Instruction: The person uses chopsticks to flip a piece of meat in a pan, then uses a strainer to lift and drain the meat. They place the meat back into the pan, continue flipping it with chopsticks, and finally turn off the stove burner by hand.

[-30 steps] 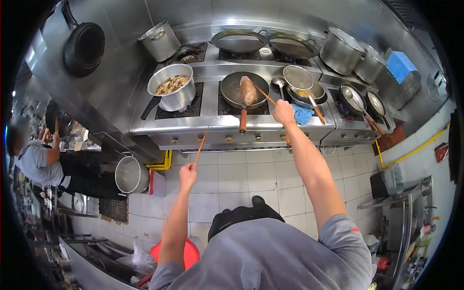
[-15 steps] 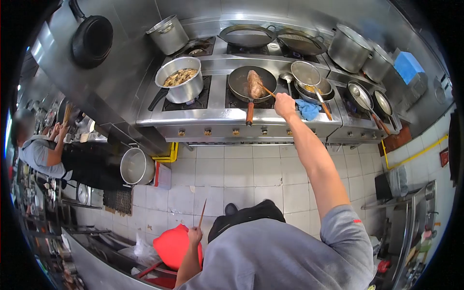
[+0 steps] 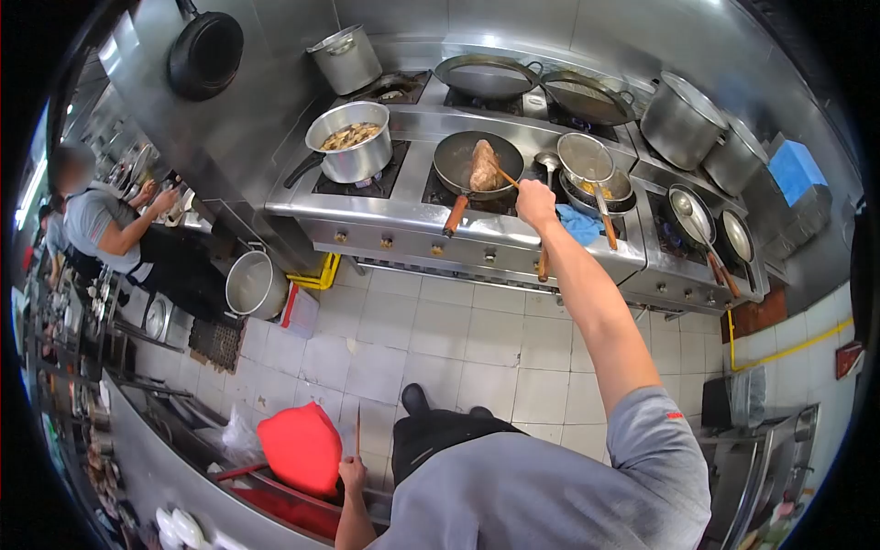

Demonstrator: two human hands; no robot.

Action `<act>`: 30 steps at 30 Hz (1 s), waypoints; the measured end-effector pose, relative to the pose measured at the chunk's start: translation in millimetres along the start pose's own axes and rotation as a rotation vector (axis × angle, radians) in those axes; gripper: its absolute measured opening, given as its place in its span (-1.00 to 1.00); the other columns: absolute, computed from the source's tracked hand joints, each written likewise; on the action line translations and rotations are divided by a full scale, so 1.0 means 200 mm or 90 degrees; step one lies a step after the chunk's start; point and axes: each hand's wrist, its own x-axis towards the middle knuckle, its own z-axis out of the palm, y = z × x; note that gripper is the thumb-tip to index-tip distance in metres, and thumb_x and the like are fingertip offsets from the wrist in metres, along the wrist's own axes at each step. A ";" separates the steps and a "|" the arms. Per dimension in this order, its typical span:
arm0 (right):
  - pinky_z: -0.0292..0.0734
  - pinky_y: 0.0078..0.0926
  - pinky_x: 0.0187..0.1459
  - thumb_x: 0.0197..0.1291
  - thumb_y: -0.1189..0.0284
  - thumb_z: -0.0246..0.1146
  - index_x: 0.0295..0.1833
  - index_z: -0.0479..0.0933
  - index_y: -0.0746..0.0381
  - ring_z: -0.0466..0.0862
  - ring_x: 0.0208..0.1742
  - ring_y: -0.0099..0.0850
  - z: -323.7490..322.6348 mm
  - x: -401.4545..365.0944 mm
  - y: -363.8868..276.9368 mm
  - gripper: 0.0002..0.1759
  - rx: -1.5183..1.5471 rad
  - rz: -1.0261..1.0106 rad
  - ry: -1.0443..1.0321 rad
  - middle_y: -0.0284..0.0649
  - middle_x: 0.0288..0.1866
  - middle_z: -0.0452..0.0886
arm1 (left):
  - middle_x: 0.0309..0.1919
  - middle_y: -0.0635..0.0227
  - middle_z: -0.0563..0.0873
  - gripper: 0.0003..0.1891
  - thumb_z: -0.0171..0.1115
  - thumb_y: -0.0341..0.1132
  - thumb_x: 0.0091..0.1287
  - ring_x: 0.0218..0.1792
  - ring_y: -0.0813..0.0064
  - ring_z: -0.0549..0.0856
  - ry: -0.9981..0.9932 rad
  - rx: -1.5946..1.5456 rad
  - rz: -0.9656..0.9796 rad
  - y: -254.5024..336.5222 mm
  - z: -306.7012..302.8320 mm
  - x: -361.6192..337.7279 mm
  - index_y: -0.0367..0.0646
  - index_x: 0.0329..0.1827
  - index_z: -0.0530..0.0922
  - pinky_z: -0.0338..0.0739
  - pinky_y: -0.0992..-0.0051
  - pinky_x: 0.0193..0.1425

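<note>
Outstretched right hand [image 3: 536, 203] grips chopstick [image 3: 506, 178] against meat [image 3: 483, 165]; left hand [image 3: 352, 474], held low, grips second chopstick [image 3: 357, 431].

I stand in a commercial restaurant kitchen. A long stainless-steel gas range [image 3: 412, 215] runs ahead of me, with a row of knobs along its front edge and burners in two rows. On it sit a frying pan [image 3: 454, 158] with a piece of meat [image 3: 483, 165], a pot [image 3: 353, 151] full of food near the left end, woks [image 3: 486, 75] along the back edge and big stockpots [image 3: 683, 119] towards the back right corner, with wire skimmers [image 3: 587, 156] among them. The wall [image 3: 238, 137] is sheet steel with a black pan [image 3: 206, 55] hung on it, the floor [image 3: 440, 330] is tiled, and another person [image 3: 101, 220] works at a counter on my left.
</note>
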 end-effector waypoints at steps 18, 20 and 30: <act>0.51 -0.10 -0.06 -0.02 0.48 0.12 -0.27 0.56 0.34 0.61 -0.11 0.03 -0.11 -0.05 0.14 -0.79 0.109 0.034 -0.020 0.09 -0.21 0.61 | -0.70 0.27 0.55 -0.68 0.11 -0.25 0.24 -0.62 0.52 0.53 0.088 -0.064 -0.043 -0.03 0.07 -0.73 -0.41 -0.47 0.54 0.41 0.44 -0.50; 0.50 -0.07 -0.07 -0.07 0.50 0.09 -0.29 0.55 0.37 0.60 -0.12 0.07 -0.11 -0.07 0.16 -0.78 0.149 0.047 0.026 0.12 -0.23 0.61 | -0.70 0.27 0.55 -0.69 0.12 -0.25 0.23 -0.62 0.52 0.53 0.100 -0.064 -0.041 -0.06 0.05 -0.70 -0.40 -0.46 0.54 0.41 0.44 -0.50; 0.42 -0.04 -0.42 0.15 0.31 0.13 -0.34 0.43 0.30 0.54 -0.43 0.13 0.20 -1.01 0.27 -0.76 0.431 0.087 0.144 0.10 -0.56 0.50 | -0.61 0.15 0.64 -0.71 0.15 -0.25 0.13 -0.54 0.38 0.65 -0.004 0.030 -0.008 -0.10 0.10 -0.48 -0.38 -0.38 0.61 0.51 0.38 -0.41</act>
